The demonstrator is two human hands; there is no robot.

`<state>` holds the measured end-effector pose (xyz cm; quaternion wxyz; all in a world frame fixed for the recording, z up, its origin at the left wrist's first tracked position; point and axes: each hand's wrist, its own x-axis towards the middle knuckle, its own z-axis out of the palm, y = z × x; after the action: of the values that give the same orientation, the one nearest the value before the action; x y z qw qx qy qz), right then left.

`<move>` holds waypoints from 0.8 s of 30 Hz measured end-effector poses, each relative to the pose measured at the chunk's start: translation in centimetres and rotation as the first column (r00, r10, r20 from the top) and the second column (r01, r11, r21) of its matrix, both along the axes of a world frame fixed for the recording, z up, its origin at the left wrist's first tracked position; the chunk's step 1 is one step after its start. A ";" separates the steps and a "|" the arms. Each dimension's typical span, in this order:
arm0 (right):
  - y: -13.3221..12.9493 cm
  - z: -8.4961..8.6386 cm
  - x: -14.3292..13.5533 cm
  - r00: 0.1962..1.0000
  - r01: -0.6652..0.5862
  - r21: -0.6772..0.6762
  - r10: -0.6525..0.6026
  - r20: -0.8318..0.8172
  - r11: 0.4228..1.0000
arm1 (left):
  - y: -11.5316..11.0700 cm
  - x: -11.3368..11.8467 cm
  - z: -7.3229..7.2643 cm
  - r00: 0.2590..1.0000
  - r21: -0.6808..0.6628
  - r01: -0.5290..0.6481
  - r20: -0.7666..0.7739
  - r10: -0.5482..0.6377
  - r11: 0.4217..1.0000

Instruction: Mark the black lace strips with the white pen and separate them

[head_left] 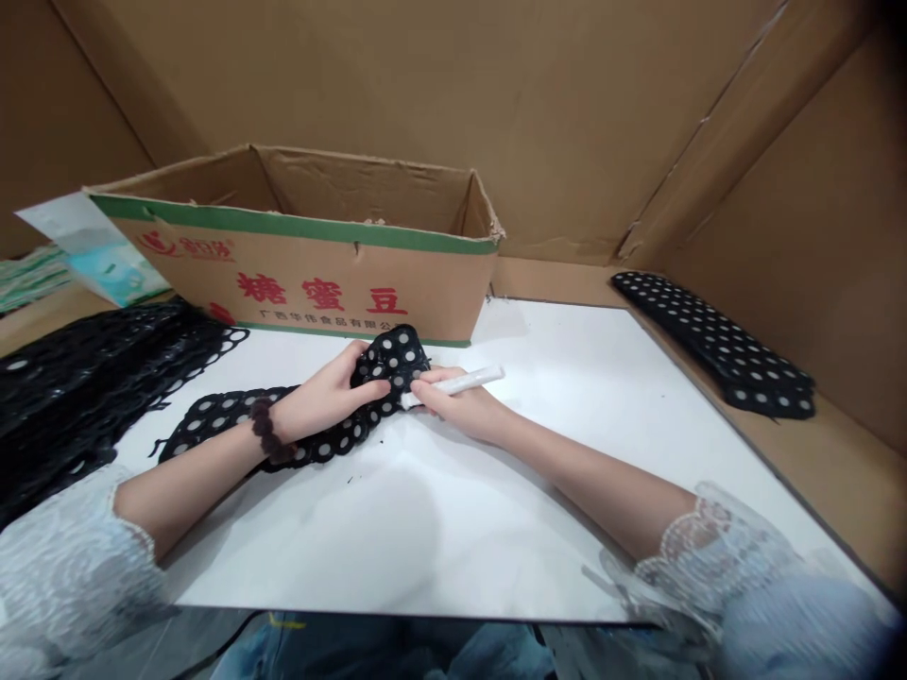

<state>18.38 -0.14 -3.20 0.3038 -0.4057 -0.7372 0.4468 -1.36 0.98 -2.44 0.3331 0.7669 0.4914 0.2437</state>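
A black strip with rows of pale round dots (397, 354) lies across the white board, its right end raised off the surface. My left hand (330, 392) is closed on this strip, thumb on top, with a dark beaded band at the wrist. My right hand (460, 401) pinches a white pen-like tool (471, 380) between thumb and fingers. The tool's left tip touches or nearly touches the strip's right edge. Small black bits lie on the board below the strip.
An open cardboard box (312, 274) with red lettering stands behind my hands. Black perforated material (92, 378) is piled at the left, near a blue and white packet (106, 255). Another dotted black strip (715, 340) lies right of the white board (453, 529).
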 end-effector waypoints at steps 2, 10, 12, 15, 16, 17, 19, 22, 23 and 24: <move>0.1 -0.1 0.0 1.000 0.022 0.025 -0.022 0.004 0.999 | 0.0 -0.1 0.2 0.998 -0.024 0.058 -0.007 -0.058 0.998; 0.8 -0.8 0.4 0.999 -0.003 -0.117 -0.002 -0.047 0.993 | 0.3 -0.8 0.2 0.957 0.139 0.164 -0.261 -0.123 0.977; 1.1 -0.9 0.5 0.997 -0.037 -0.159 0.025 -0.076 0.987 | 0.2 -0.8 0.1 0.955 0.192 0.178 -0.271 -0.122 0.965; 1.2 -0.6 0.7 0.994 -0.076 -0.187 0.059 -0.095 0.979 | 0.1 -0.8 0.1 0.957 0.207 0.178 -0.263 -0.120 0.962; 1.2 -0.5 0.7 0.993 -0.086 -0.195 0.069 -0.093 0.977 | 0.0 -0.8 0.2 0.958 0.203 0.181 -0.256 -0.126 0.962; 1.2 -0.3 0.8 0.993 -0.097 -0.203 0.080 -0.090 0.974 | 0.0 -0.8 0.4 0.959 0.199 0.189 -0.246 -0.138 0.962; 1.1 0.0 0.8 0.992 -0.113 -0.221 0.097 -0.084 0.969 | -0.3 -0.7 0.6 0.961 0.222 0.212 -0.224 -0.161 0.952; 1.1 0.1 0.8 0.990 -0.104 -0.248 0.076 -0.118 0.963 | -0.9 -0.3 0.8 0.969 0.384 0.212 -0.205 -0.141 0.899; 1.1 0.0 0.8 0.989 -0.094 -0.261 0.060 -0.137 0.961 | -1.1 -0.2 0.8 0.966 0.446 0.222 -0.223 -0.133 0.867; 1.2 0.0 0.8 0.987 -0.083 -0.271 0.042 -0.154 0.959 | -1.3 0.0 0.8 0.955 0.494 0.256 -0.263 -0.138 0.831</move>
<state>19.15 1.03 -3.25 0.2835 -0.3867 -0.6557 0.5833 -1.40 -0.27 -1.61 0.0801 0.8969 0.3580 0.2470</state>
